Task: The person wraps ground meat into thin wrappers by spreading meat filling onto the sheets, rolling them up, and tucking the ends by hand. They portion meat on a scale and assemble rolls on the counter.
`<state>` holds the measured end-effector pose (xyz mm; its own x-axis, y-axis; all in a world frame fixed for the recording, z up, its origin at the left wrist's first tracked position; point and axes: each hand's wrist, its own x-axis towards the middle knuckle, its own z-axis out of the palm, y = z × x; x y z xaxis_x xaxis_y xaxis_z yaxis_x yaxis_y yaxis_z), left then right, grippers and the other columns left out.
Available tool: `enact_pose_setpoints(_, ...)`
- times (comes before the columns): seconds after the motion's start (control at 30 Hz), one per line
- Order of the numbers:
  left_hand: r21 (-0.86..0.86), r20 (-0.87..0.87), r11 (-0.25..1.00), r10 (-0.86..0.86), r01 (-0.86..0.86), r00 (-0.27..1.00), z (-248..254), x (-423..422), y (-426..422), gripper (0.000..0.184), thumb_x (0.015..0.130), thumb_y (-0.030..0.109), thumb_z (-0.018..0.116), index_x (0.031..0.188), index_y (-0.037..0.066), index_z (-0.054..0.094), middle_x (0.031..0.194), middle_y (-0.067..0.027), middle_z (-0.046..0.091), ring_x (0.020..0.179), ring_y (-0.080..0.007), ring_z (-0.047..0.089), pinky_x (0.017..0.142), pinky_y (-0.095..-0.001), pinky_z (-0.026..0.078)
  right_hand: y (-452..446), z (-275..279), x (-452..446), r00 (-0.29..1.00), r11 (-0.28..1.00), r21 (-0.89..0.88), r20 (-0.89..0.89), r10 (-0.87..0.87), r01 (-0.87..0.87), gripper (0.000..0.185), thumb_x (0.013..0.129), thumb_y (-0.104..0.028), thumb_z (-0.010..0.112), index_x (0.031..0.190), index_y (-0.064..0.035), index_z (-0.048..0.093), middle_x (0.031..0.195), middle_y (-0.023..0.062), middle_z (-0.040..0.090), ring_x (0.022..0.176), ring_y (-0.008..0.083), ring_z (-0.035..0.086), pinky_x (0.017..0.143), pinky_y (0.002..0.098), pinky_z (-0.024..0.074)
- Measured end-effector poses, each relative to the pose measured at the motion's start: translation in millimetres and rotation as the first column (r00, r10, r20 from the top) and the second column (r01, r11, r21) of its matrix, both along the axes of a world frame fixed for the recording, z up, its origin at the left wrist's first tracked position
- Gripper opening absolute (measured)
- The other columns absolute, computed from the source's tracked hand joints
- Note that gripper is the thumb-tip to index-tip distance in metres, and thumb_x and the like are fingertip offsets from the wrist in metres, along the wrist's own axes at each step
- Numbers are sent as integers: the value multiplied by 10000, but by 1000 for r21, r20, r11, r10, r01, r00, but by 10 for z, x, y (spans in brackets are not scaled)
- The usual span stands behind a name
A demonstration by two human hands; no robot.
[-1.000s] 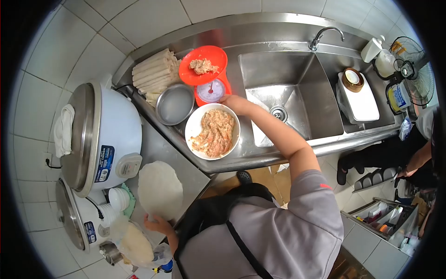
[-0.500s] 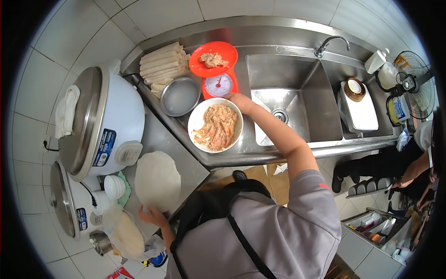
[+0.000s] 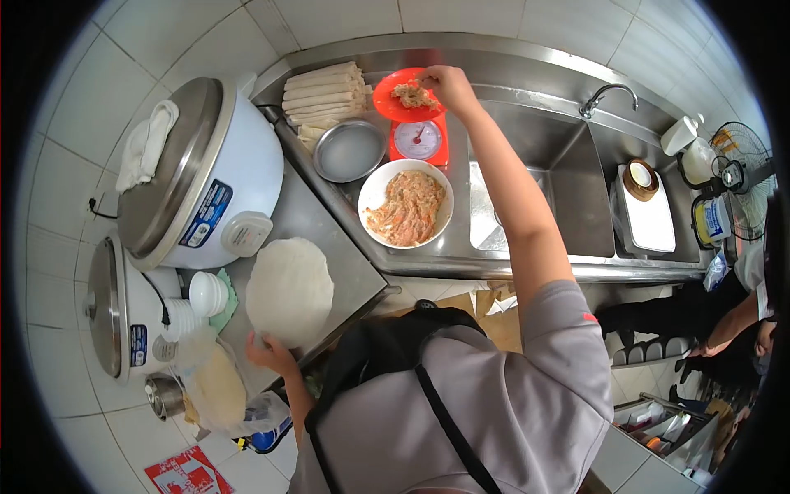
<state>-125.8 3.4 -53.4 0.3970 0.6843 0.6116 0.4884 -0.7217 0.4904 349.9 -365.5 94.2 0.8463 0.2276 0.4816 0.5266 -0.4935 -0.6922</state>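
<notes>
My right hand (image 3: 447,82) reaches over the red dish (image 3: 383,105) of a kitchen scale (image 3: 418,140). Its fingers pinch together at the edge of a clump of minced meat filling (image 3: 411,95). In front of the scale is a white bowl (image 3: 373,198) of the same orange-flecked meat mixture (image 3: 405,210). My left hand (image 3: 270,354) is low on the left, its fingertips closed at the near edge of a thin round white wrapper (image 3: 290,288) lying on the steel counter. How much of the edge lies between those fingers is hard to see.
Rolled wrappers (image 3: 325,95) are stacked behind a round metal pan (image 3: 349,151). Two large rice cookers (image 3: 239,156) and white bowls (image 3: 208,294) stand left. A sink (image 3: 568,181) with a faucet (image 3: 609,97) lies right, a fan (image 3: 734,171) beyond. Another person's arm (image 3: 732,321) shows at far right.
My right hand has moved from the bowl's rim up to the filling on the scale dish. My left hand stays by the wrapper's edge. The whole view has shifted slightly.
</notes>
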Motion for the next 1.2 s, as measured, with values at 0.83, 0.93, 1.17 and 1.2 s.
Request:
enact_pose_setpoints(0.83, 135, 100, 991, 11, -24, 995, -109, -16, 86, 318, 777, 14, 558, 1090, -28, 522, 1062, -172, 546, 943, -324, 486, 685, -381, 442, 530, -1160, -1257, 982, 645, -757, 20, 190, -109, 260, 781, -66, 521, 1006, 38, 599, 960, 159, 638, 921, 311, 615, 788, 429, 494)
enact_pose_setpoints(0.93, 124, 95, 992, 20, -32, 995, -94, -18, 88, 310, 772, 20, 557, 1079, -15, 530, 1061, -155, 554, 946, -314, 486, 660, -370, 439, 564, -1204, -1272, 987, 637, -754, -114, 117, -162, 283, 767, -90, 554, 1029, 12, 587, 1009, 143, 621, 991, 295, 585, 815, 430, 489)
enact_pose_setpoints(1.17, 87, 135, 995, 34, -46, 990, -89, -1, 70, 314, 759, 33, 558, 1071, 1, 542, 1050, -143, 564, 950, -310, 486, 637, -360, 427, 606, -955, -1359, 975, 601, -776, -80, 206, -190, 241, 778, -49, 556, 1001, 18, 615, 1005, 169, 621, 990, 299, 588, 792, 382, 518)
enact_pose_setpoints(1.2, 90, 139, 995, 33, -46, 990, -77, 5, 74, 313, 758, 34, 561, 1069, 1, 543, 1051, -144, 563, 948, -311, 486, 639, -362, 427, 631, -987, -1353, 967, 582, -788, -63, 246, -200, 228, 772, -50, 564, 982, 12, 628, 1007, 170, 621, 999, 300, 585, 788, 379, 523)
